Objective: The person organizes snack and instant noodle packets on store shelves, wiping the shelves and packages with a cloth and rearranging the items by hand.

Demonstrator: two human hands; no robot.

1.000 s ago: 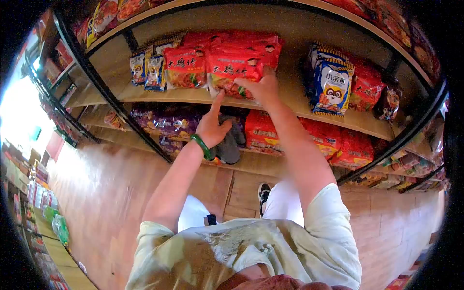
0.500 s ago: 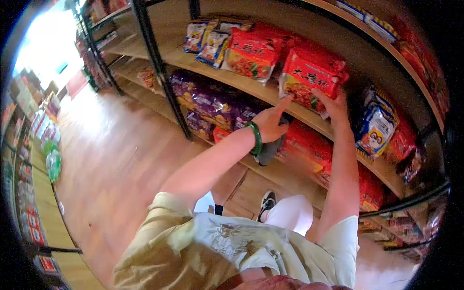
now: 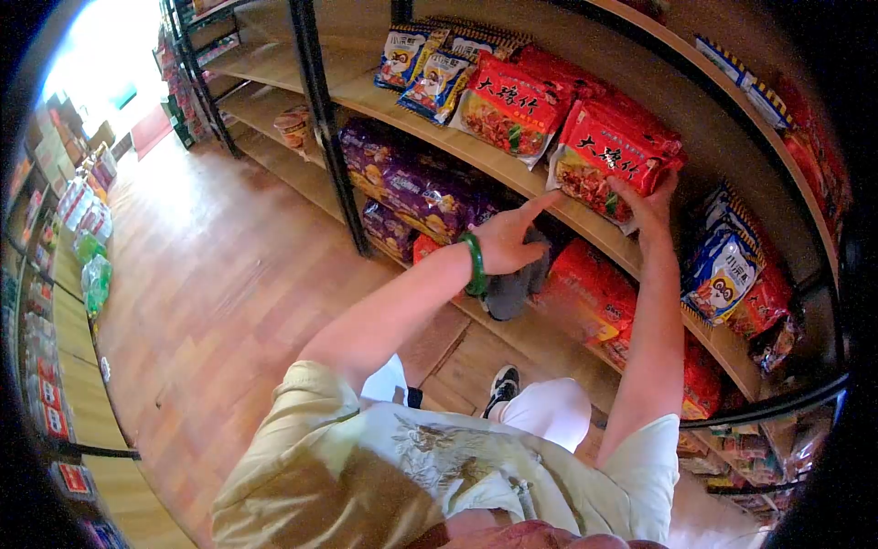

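Observation:
My left hand (image 3: 505, 243), with a green bangle at its wrist, is closed around a dark grey cloth (image 3: 519, 285). Its index finger stretches out to the lower left corner of a red instant noodle packet (image 3: 611, 151) on the middle shelf. At that packet's right end is my right hand (image 3: 653, 209), thumb on the front and fingers around the side, gripping it. The packet stands tilted back among more red packets. Left of it leans another red noodle packet (image 3: 508, 105), beside small blue-and-white snack packets (image 3: 437, 82).
Purple packs (image 3: 412, 183) and red packs (image 3: 585, 284) fill the shelf below. Blue-and-white packets (image 3: 724, 274) lie to the right on the middle shelf. A black upright post (image 3: 320, 119) divides the rack. Another stocked shelf (image 3: 91, 384) runs along the left, across the wooden floor (image 3: 210, 320).
The view has shifted, so the shelf goods appear farther right and lower. My hands keep nearly the same places at the noodle packet, and the grey cloth hangs more in sight.

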